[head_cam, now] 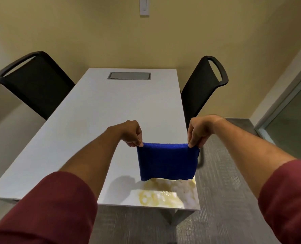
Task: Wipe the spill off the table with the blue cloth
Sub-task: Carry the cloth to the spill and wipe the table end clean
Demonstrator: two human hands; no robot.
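Observation:
A blue cloth (167,162) hangs in the air above the near right corner of the white table (97,120). My left hand (131,133) pinches its top left corner and my right hand (198,132) pinches its top right corner, so it is stretched flat between them. Below the cloth's lower edge a yellowish wet spill (163,194) spreads over the table's near right corner, up to the front and right edges. The cloth hides the far part of the spill.
A black chair (35,85) stands at the table's left side, another black chair (202,88) at its right side. A grey cable hatch (129,75) is set in the table's far end. Grey floor lies to the right, with a glass panel (294,117) beyond.

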